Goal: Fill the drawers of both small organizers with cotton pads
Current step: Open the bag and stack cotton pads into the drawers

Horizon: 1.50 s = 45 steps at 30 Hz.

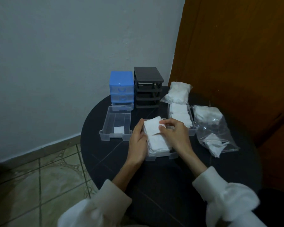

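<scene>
White cotton pads (154, 133) heaped in clear drawer (161, 156)

- The left hand (138, 141) is bare, with no ring and no watch.
- The right hand (174, 133) is bare too, and the nails are short.
- Both forearms are uncovered up to the cuffs.
- The left sleeve (95, 208) is white, loose and thick.
- The right sleeve (226, 197) is white, with a wide soft cuff and folds.
</scene>
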Each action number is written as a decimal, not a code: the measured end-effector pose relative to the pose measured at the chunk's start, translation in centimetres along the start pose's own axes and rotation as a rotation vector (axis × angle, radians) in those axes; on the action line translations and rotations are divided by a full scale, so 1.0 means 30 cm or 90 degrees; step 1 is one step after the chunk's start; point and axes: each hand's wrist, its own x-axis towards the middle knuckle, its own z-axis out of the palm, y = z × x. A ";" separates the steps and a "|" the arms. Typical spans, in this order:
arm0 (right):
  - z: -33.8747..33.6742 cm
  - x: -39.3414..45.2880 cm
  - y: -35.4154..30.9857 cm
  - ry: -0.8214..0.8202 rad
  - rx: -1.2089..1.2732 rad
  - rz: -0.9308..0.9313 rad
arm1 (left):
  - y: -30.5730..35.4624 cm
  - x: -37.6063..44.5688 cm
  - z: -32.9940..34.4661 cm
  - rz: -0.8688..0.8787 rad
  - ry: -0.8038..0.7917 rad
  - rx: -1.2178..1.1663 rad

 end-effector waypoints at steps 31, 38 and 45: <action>0.019 -0.050 -0.013 -0.384 -0.516 -0.192 | 0.030 -0.006 -0.001 -0.014 -0.018 -0.057; 0.015 -0.032 -0.003 -0.372 -0.455 -0.199 | 0.029 -0.014 -0.006 0.002 -0.022 -0.020; -0.090 -0.050 -0.001 -0.202 -0.221 -0.261 | 0.046 -0.043 0.003 0.153 0.003 0.144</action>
